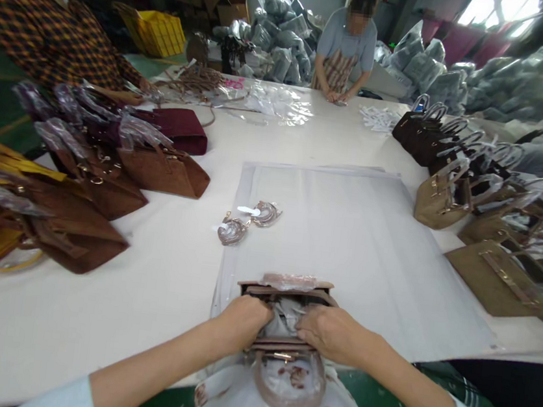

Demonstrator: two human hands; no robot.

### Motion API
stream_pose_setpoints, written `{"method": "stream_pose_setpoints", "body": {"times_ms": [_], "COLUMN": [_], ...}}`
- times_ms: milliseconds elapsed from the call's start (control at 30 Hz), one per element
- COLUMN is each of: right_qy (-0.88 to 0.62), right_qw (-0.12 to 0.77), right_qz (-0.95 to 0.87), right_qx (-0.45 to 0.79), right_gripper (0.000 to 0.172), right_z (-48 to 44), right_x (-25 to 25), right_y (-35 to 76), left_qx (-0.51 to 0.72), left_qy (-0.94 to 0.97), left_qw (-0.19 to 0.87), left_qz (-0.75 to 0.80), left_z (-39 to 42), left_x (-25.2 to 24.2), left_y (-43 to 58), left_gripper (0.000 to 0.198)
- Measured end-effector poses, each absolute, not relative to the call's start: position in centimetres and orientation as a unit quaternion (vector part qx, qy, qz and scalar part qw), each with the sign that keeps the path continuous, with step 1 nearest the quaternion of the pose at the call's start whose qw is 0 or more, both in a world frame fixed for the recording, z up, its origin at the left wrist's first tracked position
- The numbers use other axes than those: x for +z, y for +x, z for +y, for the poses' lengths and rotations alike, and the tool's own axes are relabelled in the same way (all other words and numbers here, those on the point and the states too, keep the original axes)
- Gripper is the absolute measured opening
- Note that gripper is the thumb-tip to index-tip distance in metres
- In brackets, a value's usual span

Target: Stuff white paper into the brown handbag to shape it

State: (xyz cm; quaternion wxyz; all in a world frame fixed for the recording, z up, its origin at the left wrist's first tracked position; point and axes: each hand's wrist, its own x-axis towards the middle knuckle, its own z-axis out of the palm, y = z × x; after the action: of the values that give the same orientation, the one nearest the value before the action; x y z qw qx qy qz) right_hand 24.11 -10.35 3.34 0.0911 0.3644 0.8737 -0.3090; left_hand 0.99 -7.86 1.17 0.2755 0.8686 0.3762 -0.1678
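A beige-pink handbag [279, 346] stands at the table's near edge, its top open towards me and a pale grey crumpled lining or filling [284, 317] showing inside. At the bag's left end, my left hand [244, 321] is closed, with curled fingers reaching into the opening. My right hand [330, 331] is curled in the same way at the right end; its fingertips touch the pale material. Both hands' fingertips are partly hidden inside. A plastic-wrapped handle [289, 281] lies on the far side, and another handle [286, 404] hangs down towards my lap.
Two coiled straps [265, 214] lie on white sheets [346, 238] beyond the bag. Brown handbags [162, 168] line the left side, olive handbags [503, 275] the right. One co-worker [347, 42] stands at the far end, another in a checked shirt [49, 41] at the left.
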Motion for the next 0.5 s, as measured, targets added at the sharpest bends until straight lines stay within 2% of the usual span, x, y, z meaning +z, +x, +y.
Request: {"method": "stream_pose_setpoints", "body": {"times_ms": [100,167,233,367,433,500], "right_qy": [0.382,0.388,0.412,0.466,0.490,0.507], "right_qw": [0.148,0.122,0.085,0.021,0.033,0.060], "right_qz": [0.869,0.866,0.850,0.819,0.811,0.806], "right_qx": [-0.277,-0.289,-0.318,-0.333,-0.318,-0.299], "right_gripper": [0.041,0.043,0.039,0.027,0.032,0.047], "right_z": [-10.0,-10.3,-10.9,-11.4,-11.2,-10.8], "right_x": [1.6,1.3,1.7,2.2,1.6,0.6], "right_y": [23.8,24.0,24.1,23.2,22.6,22.3], "left_qx": [-0.163,-0.144,-0.120,-0.065,-0.088,-0.130], "left_qy": [0.869,0.870,0.870,0.872,0.865,0.858], "left_qw": [0.304,0.335,0.340,0.275,0.257,0.252], "left_qz": [0.355,0.331,0.335,0.399,0.421,0.429], "left_z": [-6.7,-6.6,-7.1,-8.3,-8.3,-7.9], "left_x": [0.6,0.9,1.6,1.9,1.2,0.2], "left_y": [0.7,0.4,0.5,2.1,2.9,3.2], "left_gripper": [0.038,0.036,0.025,0.026,0.034,0.055]}}
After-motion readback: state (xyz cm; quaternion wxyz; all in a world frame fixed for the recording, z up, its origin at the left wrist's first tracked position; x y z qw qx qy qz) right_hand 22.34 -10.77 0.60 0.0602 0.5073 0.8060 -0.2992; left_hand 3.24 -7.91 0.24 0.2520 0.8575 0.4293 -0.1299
